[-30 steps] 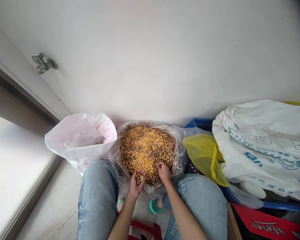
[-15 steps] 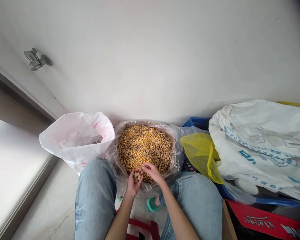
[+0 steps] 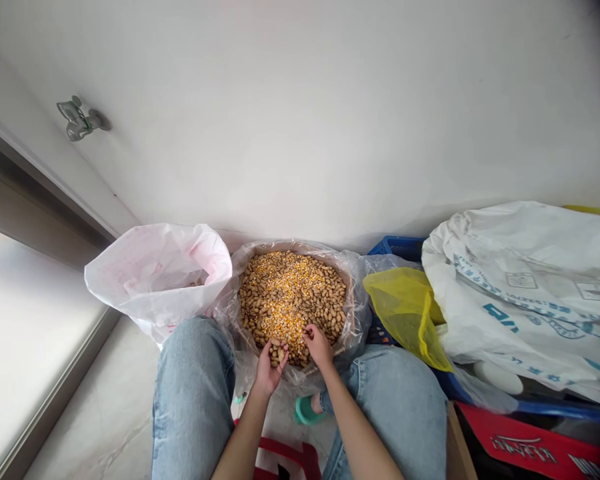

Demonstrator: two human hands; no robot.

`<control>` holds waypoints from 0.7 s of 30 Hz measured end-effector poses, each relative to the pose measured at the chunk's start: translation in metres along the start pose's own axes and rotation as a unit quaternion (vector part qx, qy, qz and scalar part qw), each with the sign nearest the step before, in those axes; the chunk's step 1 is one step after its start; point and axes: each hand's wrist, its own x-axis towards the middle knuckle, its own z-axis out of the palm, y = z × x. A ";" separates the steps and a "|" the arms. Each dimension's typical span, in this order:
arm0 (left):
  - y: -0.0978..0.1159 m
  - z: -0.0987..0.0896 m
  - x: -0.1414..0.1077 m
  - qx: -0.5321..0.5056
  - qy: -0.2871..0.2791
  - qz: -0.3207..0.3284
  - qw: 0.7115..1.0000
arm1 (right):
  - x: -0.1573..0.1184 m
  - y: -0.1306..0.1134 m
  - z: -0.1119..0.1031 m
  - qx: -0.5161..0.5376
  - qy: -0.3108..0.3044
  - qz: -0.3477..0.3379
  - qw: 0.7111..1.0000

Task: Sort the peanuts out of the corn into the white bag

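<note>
A: Where are the peanuts?
B: Unshelled peanuts (image 3: 330, 310) lie mixed with yellow-and-white corn kernels (image 3: 280, 324) in a round container with a clear plastic liner (image 3: 359, 317) folded over its rim. It stands between the person's knees, near the wall. A few more peanuts sit in the left hand (image 3: 269, 373).
A: How is that hand's grip?
B: Cupped, palm up, fingers curled around the peanuts, at the near edge of the heap.
A: And the right hand (image 3: 321, 348)?
B: Just beside it, palm down, thumb and fingertips at the heap's surface. I can't tell whether that grip is pinching a peanut or only drawn close.
A: What stands around them?
B: On the left, a white plastic sack (image 3: 155, 303) with its mouth open. On the right, a yellow mesh bag (image 3: 405, 310), then a white sack with blue print (image 3: 535, 267) lying over a blue plastic crate (image 3: 403, 247).
</note>
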 end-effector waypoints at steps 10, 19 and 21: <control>-0.001 0.000 -0.001 -0.001 -0.028 0.020 0.999 | -0.004 -0.022 -0.018 0.241 -0.037 -0.074 0.967; 0.000 0.003 -0.002 0.005 0.006 0.021 1.000 | -0.047 -0.065 -0.032 0.265 -0.281 -0.179 0.905; 0.000 0.001 -0.001 -0.001 0.002 0.018 1.000 | -0.042 -0.059 -0.028 0.304 -0.251 -0.154 0.906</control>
